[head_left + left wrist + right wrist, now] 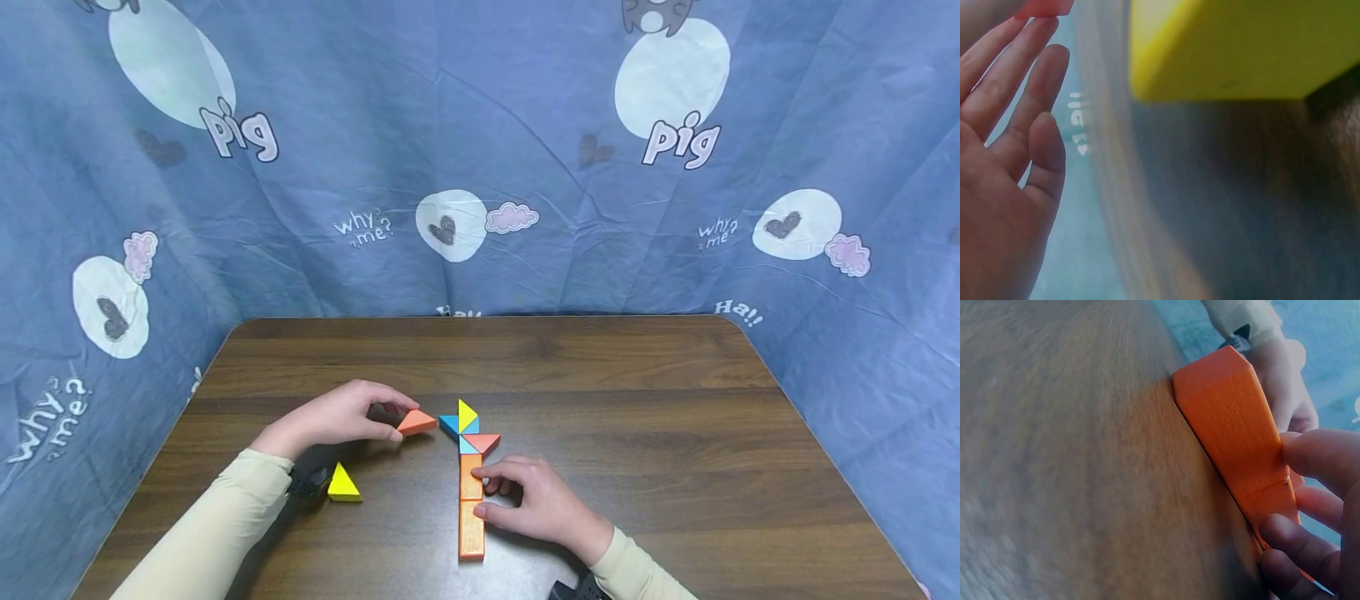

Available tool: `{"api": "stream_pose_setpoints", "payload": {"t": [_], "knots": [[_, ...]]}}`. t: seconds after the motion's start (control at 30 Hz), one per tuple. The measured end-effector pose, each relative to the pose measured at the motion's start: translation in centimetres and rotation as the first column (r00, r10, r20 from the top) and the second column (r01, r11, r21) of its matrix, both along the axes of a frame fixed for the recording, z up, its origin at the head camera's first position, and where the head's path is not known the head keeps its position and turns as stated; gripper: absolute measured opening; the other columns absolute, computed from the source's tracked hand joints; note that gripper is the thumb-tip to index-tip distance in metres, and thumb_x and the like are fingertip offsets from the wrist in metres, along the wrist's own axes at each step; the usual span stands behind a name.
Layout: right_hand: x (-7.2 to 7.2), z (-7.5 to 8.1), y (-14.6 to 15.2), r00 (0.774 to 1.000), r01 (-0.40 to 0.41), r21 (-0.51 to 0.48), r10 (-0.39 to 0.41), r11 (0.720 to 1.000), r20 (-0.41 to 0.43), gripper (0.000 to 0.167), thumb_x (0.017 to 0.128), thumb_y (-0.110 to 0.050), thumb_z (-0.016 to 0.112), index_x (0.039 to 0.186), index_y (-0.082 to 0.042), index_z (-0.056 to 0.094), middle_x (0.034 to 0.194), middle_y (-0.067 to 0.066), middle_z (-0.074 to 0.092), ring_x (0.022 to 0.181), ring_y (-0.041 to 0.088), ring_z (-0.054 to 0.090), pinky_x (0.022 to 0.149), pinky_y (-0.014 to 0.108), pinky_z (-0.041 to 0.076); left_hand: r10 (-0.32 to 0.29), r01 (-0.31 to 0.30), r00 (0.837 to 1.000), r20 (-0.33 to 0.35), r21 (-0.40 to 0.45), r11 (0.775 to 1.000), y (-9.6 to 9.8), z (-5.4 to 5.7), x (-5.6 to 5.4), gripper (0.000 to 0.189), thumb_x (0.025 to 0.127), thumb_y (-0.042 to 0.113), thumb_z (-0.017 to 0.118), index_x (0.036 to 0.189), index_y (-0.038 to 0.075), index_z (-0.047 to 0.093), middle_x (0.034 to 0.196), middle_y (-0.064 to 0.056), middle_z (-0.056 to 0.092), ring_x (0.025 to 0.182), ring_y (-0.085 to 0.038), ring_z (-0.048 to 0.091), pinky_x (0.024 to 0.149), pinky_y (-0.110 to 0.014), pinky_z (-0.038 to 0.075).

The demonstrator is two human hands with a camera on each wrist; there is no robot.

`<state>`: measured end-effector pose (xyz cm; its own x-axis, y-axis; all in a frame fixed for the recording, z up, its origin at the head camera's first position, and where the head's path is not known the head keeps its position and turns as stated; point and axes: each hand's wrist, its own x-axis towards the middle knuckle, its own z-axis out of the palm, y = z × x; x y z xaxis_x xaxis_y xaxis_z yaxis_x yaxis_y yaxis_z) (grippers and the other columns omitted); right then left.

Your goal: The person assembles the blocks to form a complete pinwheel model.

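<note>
My left hand (347,414) pinches an orange-red triangular block (417,422) between thumb and fingers, just left of a group of blocks. In the left wrist view only a corner of that block shows. Two orange rectangular blocks (472,529) stand end to end in a column. My right hand (542,505) touches them from the right, thumb on the lower block and a fingertip on the upper one. Above the column sit a light blue triangle (467,447), a red triangle (483,442), a blue piece (449,426) and a yellow triangle (466,414).
A loose yellow triangular block (344,485) lies by the left wrist, and looms large in the left wrist view. The brown wooden table (675,417) has a blue printed cloth (510,167) hanging behind and beside it.
</note>
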<state>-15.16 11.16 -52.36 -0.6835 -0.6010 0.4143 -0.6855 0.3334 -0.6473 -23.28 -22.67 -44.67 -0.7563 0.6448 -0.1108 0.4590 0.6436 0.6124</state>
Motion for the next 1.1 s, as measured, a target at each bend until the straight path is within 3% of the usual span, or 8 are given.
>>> {"api": "stream_pose_setpoints", "payload": {"t": [0.3, 0.57, 1.1], "knots": [[0.1, 0.0, 0.0, 1.0, -0.007, -0.013, 0.007, 1.0, 0.001, 0.035, 0.085, -0.03, 0.079, 0.116, -0.018, 0.071, 0.086, -0.01, 0.065, 0.075, 0.002, 0.058, 0.071, 0.017, 0.048, -0.051, 0.051, 0.996, 0.073, 0.006, 0.999, 0.8, -0.9, -0.4, 0.044, 0.086, 0.032, 0.078, 0.129, 0.027, 0.066, 0.115, 0.015, 0.065, 0.098, -0.006, 0.06, 0.088, -0.036, 0.05], [0.0, 0.0, 0.0, 1.0, -0.007, -0.005, 0.007, 1.0, -0.004, 0.035, 0.084, -0.031, 0.079, 0.115, -0.017, 0.071, 0.086, -0.01, 0.065, 0.076, 0.001, 0.059, 0.071, 0.017, 0.048, -0.062, 0.063, 0.997, 0.048, -0.016, 0.998, 1.2, -2.1, -0.5, 0.042, 0.086, 0.032, 0.079, 0.127, 0.029, 0.067, 0.109, 0.017, 0.065, 0.093, -0.006, 0.059, 0.084, -0.032, 0.05], [0.0, -0.1, 0.0, 1.0, -0.004, 0.0, 0.004, 1.0, 0.018, 0.036, 0.085, -0.035, 0.078, 0.116, -0.018, 0.071, 0.087, -0.011, 0.064, 0.077, 0.0, 0.058, 0.071, 0.017, 0.048, -0.045, 0.046, 0.998, 0.051, -0.007, 0.999, 1.1, -2.2, -0.4, 0.054, 0.085, 0.036, 0.079, 0.134, 0.02, 0.063, 0.117, 0.011, 0.066, 0.097, -0.007, 0.061, 0.086, -0.034, 0.051]]}}
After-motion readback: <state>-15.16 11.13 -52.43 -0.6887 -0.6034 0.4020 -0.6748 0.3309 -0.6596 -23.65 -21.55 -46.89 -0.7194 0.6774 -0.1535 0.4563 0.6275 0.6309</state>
